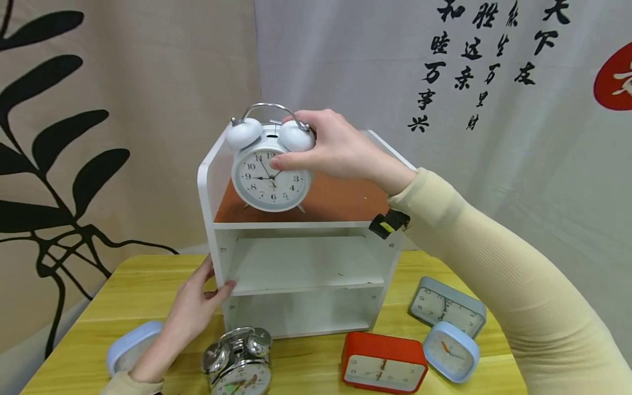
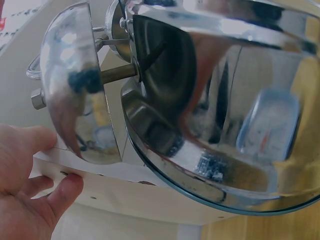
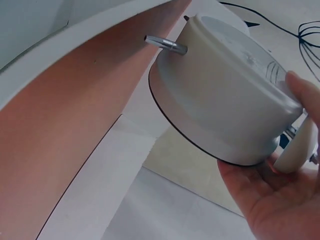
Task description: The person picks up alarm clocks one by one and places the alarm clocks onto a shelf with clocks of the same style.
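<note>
A white twin-bell alarm clock is in my right hand. The thumb lies across the front of its dial and the fingers go behind the right bell. It is over the brown top board of a small white shelf unit; in the right wrist view one metal foot of the clock points toward that board. My left hand grips the unit's left side panel, thumb at the front edge and fingers on the outer side. A silver twin-bell clock stands just in front of that hand.
A red rectangular clock lies in front of the unit. To its right are a light blue clock and a grey clock, touching. Another light blue clock is beside my left forearm on the wooden table.
</note>
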Tool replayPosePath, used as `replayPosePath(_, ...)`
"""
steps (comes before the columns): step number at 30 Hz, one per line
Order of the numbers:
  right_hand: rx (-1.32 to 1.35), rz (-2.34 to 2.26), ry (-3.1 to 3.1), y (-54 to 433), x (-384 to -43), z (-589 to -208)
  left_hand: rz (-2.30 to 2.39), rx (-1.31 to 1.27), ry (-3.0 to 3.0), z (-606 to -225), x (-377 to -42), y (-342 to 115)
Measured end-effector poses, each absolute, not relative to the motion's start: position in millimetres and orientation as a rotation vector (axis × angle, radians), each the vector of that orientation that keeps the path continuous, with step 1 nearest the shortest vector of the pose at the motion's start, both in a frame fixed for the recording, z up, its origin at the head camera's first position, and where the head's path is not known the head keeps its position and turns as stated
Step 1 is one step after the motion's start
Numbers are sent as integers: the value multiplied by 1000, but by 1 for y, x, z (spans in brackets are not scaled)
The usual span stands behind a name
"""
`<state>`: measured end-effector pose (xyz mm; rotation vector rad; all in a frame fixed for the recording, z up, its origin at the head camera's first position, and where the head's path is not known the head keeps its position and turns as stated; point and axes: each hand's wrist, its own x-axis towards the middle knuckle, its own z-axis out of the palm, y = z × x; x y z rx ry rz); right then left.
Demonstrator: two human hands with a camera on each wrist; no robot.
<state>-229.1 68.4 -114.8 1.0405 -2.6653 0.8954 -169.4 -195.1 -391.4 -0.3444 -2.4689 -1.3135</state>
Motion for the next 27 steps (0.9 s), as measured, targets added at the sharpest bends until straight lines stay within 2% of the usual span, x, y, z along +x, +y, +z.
replayPosePath(27,1133,1000,-2768,60,-276,-120,-1301,-347,-2467,-395,-170,-194)
